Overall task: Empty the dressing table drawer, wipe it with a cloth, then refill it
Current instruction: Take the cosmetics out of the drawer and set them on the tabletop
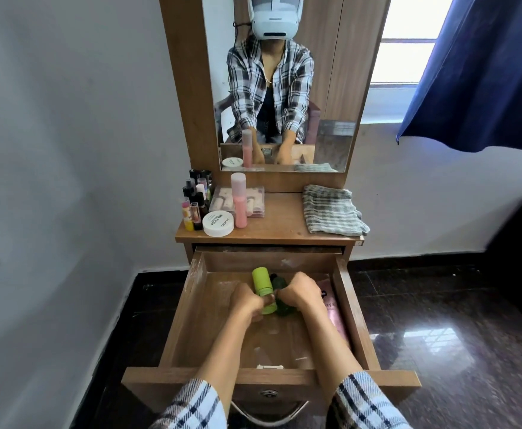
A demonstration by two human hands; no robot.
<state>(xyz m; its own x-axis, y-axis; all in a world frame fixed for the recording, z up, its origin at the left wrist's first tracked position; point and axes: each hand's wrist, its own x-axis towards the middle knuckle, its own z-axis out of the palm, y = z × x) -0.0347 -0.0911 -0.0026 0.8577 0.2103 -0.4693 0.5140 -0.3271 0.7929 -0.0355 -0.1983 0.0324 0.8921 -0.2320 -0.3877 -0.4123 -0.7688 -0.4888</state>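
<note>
Drawer (pixel 198 308) of the dressing table stands pulled fully out, and it serves as the reference for what follows. Inside it, toward the back and about midway across, the left hand (pixel 249 300) is curled round a light green bottle (pixel 262 284). Just beside it, the right hand (pixel 297 294) is wrapped over a dark green bottle (pixel 281 306). Both grips look firm, though the fingertips are hidden beneath the bottles. Against the drawer's right wall lies a pink packet (pixel 334 314), partly covered by the right forearm. The drawer floor nearer the front shows bare wood with pale dusty marks, and a small white object (pixel 270 366) sits against the inside of the front panel.

Above the drawer, on the table top (pixel 281 218), the left part holds a white round tub (pixel 218 224), a tall pink bottle (pixel 238 199), a flat palette (pixel 253 199) and a cluster of small bottles and lipsticks (pixel 196 199). The right part holds a folded striped cloth (pixel 331 212), lying untouched.

Assessment: emptying appears well advanced but not complete, judging from the items already on top. At least the two green bottles, the packet and the small white object remain inside. Wiping has not begun, since dust is visible and the cloth is folded. Refilling lies entirely ahead.
</note>
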